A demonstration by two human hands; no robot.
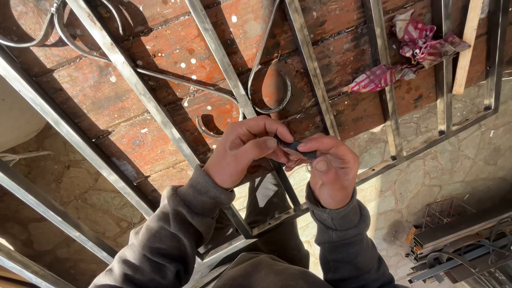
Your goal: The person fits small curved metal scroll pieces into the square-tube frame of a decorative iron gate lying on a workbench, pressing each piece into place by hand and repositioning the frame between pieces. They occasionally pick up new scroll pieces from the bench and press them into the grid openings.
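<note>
My left hand (242,149) and my right hand (330,169) meet in the middle of the head view, both pinching a small dark object (296,146) between fingertips and thumbs. What the object is cannot be made out. The hands hover over a metal grille (133,80) of straight bars and curled scrollwork (266,98), which lies on red-brown wooden planks (176,48). Grey sleeves cover both forearms.
A red-and-white checked cloth (413,53) lies crumpled on the grille at the upper right, beside a wooden slat (469,45). Loose metal profiles and rods (458,245) are stacked on the stone floor (453,160) at the lower right. A white object (16,117) sits at the left edge.
</note>
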